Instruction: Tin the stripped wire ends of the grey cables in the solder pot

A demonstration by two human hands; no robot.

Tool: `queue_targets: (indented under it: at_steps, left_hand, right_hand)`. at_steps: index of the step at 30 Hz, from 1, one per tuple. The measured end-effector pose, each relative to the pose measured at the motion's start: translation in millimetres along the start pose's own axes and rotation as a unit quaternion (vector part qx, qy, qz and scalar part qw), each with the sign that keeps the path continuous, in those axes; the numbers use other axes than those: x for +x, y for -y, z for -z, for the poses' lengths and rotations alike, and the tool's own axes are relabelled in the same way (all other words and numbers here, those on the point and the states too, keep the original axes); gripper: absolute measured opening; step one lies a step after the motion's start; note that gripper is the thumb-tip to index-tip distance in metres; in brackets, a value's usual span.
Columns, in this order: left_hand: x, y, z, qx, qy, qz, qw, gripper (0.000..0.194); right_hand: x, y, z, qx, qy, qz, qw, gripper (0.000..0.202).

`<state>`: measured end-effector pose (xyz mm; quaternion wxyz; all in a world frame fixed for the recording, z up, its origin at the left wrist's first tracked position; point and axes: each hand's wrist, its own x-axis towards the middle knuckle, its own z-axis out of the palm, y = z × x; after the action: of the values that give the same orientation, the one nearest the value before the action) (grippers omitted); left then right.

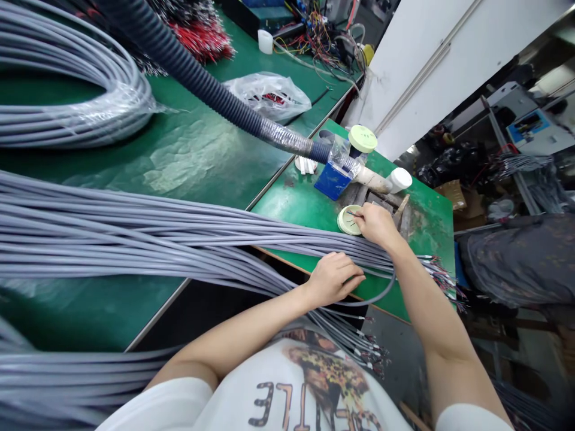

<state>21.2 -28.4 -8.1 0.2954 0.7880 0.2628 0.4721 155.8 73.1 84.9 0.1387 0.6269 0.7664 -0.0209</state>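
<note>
My right hand (376, 224) is closed in a pinch over a small round pale tub (343, 225). Thin wires stick out from its fingertips into the tub's opening; they look like a cable's stripped end, though the grip itself is partly hidden. Below the right wrist a single grey cable (381, 294) curves down and back to the left. My left hand (335, 279) lies at the near edge of a long bundle of grey cables (233, 226), fingers loosely bent and apart, with nothing visible in them. The bundle's far ends fan into coloured wires (438, 274).
Behind the tub stand a blue box (333, 179), a white-capped pipe (399, 179) and a yellowish round lid (363, 138). A ribbed black hose (215, 90) crosses overhead. Coiled grey cable (112, 114) lies at left; more cable ends (366, 347) hang below the bench edge.
</note>
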Motion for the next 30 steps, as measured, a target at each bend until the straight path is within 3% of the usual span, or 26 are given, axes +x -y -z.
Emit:
queue_targets:
  at_steps: [6, 12, 18, 30]
  left_hand:
    - [-0.5, 0.9, 0.4, -0.021, -0.005, 0.003, 1.0, 0.015]
    - [5.4, -1.4, 8.0, -0.027, 0.036, 0.037, 0.998, 0.021]
    - [10.6, -1.9, 13.2, 0.004, 0.08, 0.044, 0.996, 0.019]
    - [9.6, -0.8, 10.2, 0.037, 0.076, 0.018, 0.996, 0.021]
  right_hand:
    - [-4.6, -8.9, 8.3, -0.005, -0.03, 0.022, 0.999, 0.025]
    - [-6.8, -57.9, 17.2, -0.046, -0.103, -0.014, 0.994, 0.026]
    - [8.5, -86.6, -5.0, -0.11, -0.054, -0.063, 0.99, 0.027]
    - [25.0, -95.6, -26.6, -0.12, -0.003, -0.091, 0.989, 0.031]
